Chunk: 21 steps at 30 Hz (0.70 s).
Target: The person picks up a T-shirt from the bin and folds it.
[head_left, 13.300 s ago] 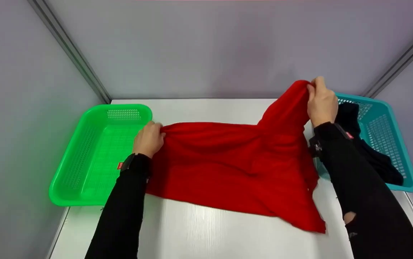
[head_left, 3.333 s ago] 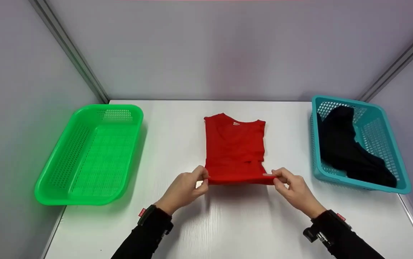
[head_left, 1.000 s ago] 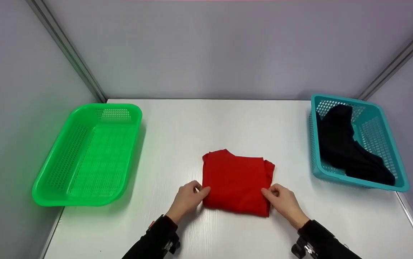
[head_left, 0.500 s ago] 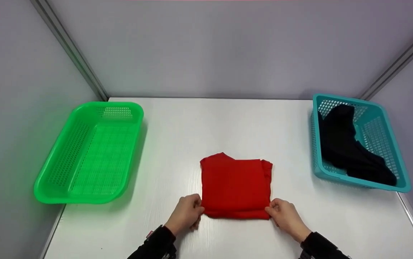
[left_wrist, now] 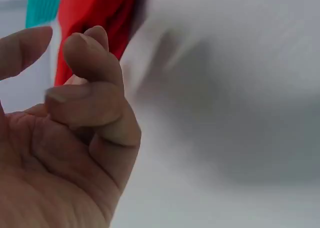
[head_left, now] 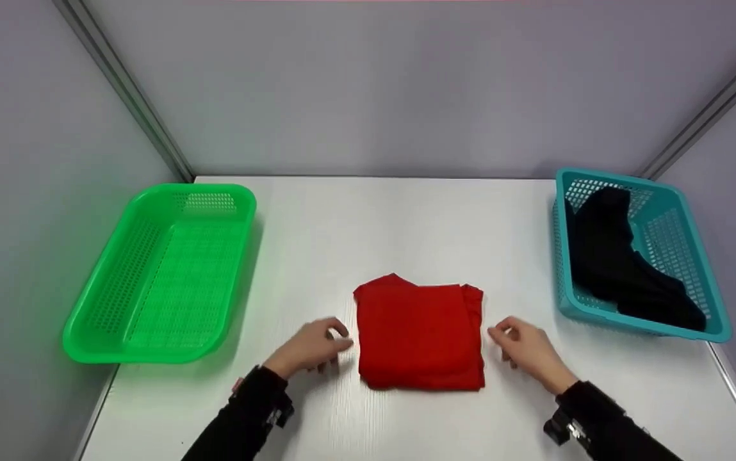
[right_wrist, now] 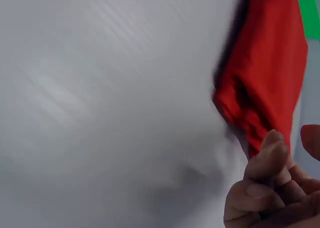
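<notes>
A red shirt point(head_left: 420, 338) lies folded into a near-square bundle on the white table, its front edge toward me. Just off its left side is my left hand point(head_left: 310, 346), fingers loosely bent and thumb apart, holding nothing. On the other side my right hand point(head_left: 528, 349) hovers close to the shirt's right edge, also without anything in it. The left wrist view shows a gap between thumb and fingers, with the red cloth point(left_wrist: 95, 13) behind them. In the right wrist view, layered folds show at the corner of the shirt point(right_wrist: 272, 63), beyond the fingertips.
A green basket point(head_left: 236, 282) with nothing in it stands at the left of the table point(head_left: 406, 218). At the right, a blue basket point(head_left: 694, 243) holds a black garment point(head_left: 617, 269). Grey panels point(head_left: 368, 89) wall the table at the back and sides.
The red shirt went from spread out to a folded bundle nearer me. In the last half second both hands let go of its front corners and moved outward and up.
</notes>
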Each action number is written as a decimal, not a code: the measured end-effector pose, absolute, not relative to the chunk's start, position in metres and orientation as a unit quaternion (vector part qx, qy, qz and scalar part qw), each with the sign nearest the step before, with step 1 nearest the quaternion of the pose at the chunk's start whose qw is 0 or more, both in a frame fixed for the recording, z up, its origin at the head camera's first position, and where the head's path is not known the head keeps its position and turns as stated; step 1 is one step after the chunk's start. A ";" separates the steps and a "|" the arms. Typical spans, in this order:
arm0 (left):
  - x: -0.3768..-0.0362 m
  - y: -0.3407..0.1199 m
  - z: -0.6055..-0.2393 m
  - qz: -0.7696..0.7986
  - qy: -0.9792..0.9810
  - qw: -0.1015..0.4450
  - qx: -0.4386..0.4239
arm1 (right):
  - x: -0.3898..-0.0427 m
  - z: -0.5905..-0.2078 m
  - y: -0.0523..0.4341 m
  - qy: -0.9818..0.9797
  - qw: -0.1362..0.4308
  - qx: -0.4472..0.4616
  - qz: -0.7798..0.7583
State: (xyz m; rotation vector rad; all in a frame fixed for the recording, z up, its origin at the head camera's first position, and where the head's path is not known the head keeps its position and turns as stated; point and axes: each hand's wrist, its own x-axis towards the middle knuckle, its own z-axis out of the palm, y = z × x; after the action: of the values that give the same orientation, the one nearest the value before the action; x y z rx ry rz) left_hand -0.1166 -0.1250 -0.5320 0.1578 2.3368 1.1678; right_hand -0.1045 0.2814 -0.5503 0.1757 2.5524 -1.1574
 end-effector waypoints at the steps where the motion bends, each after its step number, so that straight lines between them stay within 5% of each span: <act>1: -0.127 -0.128 -0.524 0.406 0.885 0.222 0.053 | -0.116 -0.543 0.287 0.910 0.134 0.046 -0.389; 5: -0.170 -0.135 -0.500 0.245 0.967 0.039 0.057 | -0.161 -0.517 0.305 0.953 0.015 -0.023 -0.302; 8: -0.198 -0.135 -0.491 0.107 0.991 -0.033 0.073 | -0.190 -0.504 0.310 0.971 -0.027 -0.050 -0.234; 21: -0.225 -0.121 -0.491 0.007 0.998 -0.036 0.043 | -0.224 -0.506 0.308 0.993 0.015 -0.048 -0.111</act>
State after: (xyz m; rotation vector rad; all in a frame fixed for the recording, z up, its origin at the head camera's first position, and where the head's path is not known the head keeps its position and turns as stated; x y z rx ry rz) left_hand -0.2250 -0.1213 -0.4911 0.1373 3.2109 0.0231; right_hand -0.2238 0.3083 -0.5064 -0.1499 3.0892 -0.3452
